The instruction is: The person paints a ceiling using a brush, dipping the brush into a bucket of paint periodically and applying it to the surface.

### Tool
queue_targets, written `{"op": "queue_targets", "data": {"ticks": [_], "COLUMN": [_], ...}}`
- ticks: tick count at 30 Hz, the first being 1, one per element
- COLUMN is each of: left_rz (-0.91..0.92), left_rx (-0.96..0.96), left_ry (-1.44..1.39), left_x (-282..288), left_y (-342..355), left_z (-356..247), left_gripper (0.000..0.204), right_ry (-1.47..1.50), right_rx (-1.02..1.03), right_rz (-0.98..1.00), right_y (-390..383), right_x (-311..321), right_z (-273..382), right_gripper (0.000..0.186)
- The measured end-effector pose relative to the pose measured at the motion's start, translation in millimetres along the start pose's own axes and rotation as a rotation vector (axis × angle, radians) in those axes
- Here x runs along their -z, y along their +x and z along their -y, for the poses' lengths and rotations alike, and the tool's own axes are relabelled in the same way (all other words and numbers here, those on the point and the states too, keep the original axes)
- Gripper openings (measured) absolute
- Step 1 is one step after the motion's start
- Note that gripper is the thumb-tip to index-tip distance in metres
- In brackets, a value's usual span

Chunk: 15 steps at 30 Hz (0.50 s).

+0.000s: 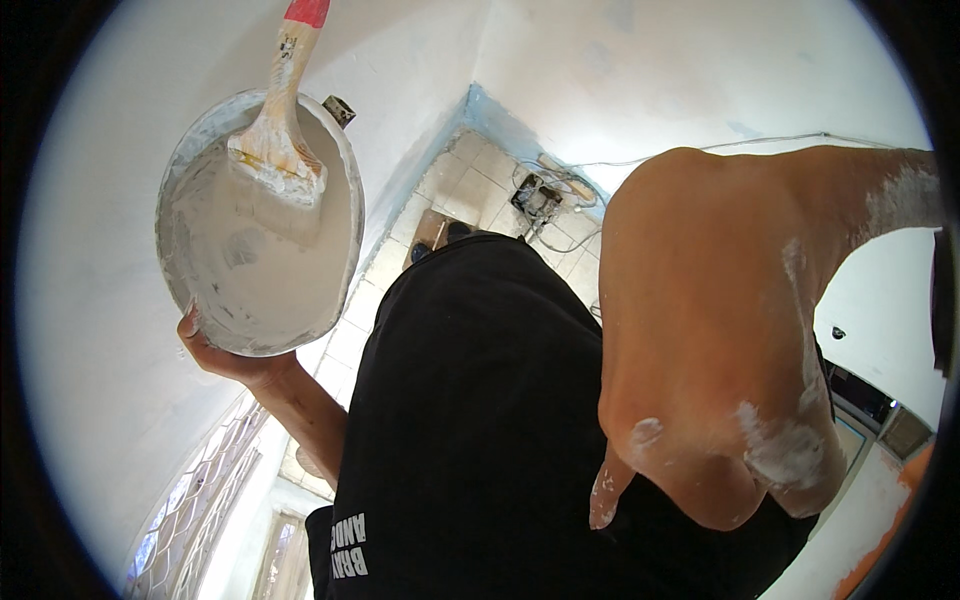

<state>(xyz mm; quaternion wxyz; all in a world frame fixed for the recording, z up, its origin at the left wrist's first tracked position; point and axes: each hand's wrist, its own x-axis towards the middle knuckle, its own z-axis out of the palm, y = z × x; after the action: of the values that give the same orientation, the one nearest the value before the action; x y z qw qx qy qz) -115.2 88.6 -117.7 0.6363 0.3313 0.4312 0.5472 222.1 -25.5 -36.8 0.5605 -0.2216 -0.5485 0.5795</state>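
My left hand grips a round bucket from below, its thumb up against the near rim. Pale, creamy wall paint or thin plaster lies inside, with smears around the walls. A wide flat brush leans in the bucket; its bristles touch the pale mix and its wooden handle, red at the tip, rises past the far rim. My right hand, large and close at the right, is bent at the wrist with white smears on the skin. One digit points down; the other fingers are hidden behind the knuckles.
Pale walls meet at a corner with a blue lower band. On the tiled floor lie a dark box and loose cables. My black garment fills the middle. A window grille is at lower left.
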Motion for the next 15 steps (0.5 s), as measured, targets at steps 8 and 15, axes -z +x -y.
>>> {"op": "queue_targets", "data": {"ticks": [8,15], "left_rz": [0.064,0.073], "left_rx": [0.000,0.018], "left_ry": [-0.013,-0.003], "left_x": [5.3,4.5], "left_y": [0.3,1.9], "left_z": [-0.9,-1.7], "left_gripper": [0.060,0.060], "right_ry": [-0.038,-0.030], "right_rx": [0.001,-0.010], "right_rz": [0.007,0.031], "right_y": [0.5,4.6], "right_x": [-6.6,-3.2], "right_z": [-0.3,-3.5], "right_gripper": [0.030,0.030]}}
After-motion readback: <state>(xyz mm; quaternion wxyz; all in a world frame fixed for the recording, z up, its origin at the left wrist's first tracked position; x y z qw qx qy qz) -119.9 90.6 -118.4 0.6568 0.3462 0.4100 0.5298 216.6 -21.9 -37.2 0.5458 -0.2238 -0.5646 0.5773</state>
